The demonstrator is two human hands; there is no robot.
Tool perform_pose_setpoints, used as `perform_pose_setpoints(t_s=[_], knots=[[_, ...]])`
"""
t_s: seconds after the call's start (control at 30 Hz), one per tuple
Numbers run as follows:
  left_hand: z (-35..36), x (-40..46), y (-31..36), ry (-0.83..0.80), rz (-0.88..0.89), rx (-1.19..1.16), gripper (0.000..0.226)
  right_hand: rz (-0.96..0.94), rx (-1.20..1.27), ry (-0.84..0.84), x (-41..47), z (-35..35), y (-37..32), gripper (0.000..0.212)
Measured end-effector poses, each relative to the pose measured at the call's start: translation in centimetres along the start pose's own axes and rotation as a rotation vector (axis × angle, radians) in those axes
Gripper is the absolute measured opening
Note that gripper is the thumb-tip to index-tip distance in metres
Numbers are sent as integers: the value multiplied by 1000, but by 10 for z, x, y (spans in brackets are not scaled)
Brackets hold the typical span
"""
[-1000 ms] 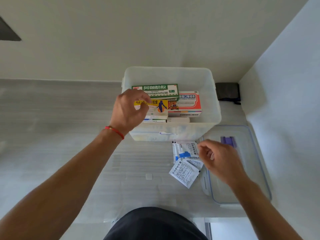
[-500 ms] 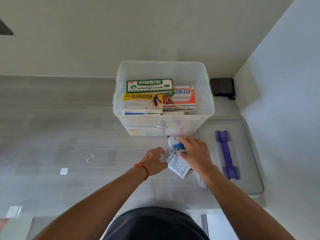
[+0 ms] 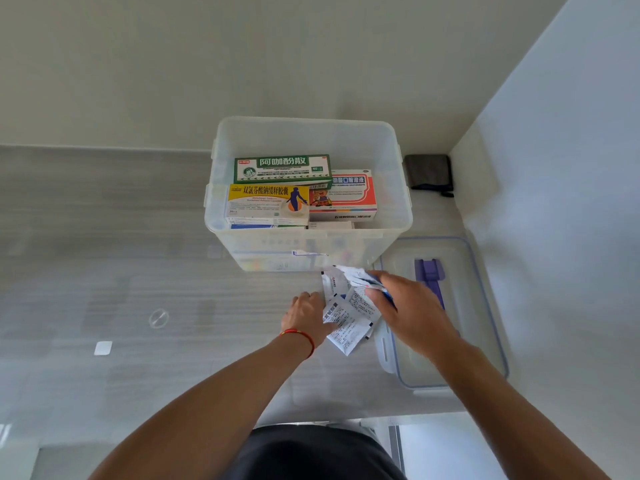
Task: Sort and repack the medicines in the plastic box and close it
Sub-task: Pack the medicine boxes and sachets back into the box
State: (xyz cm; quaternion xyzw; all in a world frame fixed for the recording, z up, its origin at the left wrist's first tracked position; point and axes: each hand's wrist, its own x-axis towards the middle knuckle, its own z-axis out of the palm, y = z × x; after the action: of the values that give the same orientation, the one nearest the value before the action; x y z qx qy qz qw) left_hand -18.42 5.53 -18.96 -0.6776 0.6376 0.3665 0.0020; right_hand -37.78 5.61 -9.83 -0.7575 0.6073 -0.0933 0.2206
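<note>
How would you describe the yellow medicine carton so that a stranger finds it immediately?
Look into the clear plastic box against the back wall. The yellow carton lies on top at the front left; unlike the green carton and the red carton, it shows a blue figure.

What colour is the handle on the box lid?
Purple; the handle shows in the head view, on the clear lid.

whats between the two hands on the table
In the head view, a loose pile of white medicine sachets lies between the left hand and right hand; both touch it.
</note>
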Motion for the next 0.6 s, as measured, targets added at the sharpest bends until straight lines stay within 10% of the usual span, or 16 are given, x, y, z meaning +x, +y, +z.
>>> perform_pose_setpoints(t_s=[0.2, 0.33, 0.6], knots=[[-31, -17, -7, -14, 58, -239, 23, -37, 452, 157, 10, -87, -41, 17], [-78, -45, -1, 61, 192, -347, 32, 52, 299, 264, 80, -119, -42, 19], [-182, -64, 18, 297, 260, -691, 23, 379, 351, -29, 185, -100, -34, 29]])
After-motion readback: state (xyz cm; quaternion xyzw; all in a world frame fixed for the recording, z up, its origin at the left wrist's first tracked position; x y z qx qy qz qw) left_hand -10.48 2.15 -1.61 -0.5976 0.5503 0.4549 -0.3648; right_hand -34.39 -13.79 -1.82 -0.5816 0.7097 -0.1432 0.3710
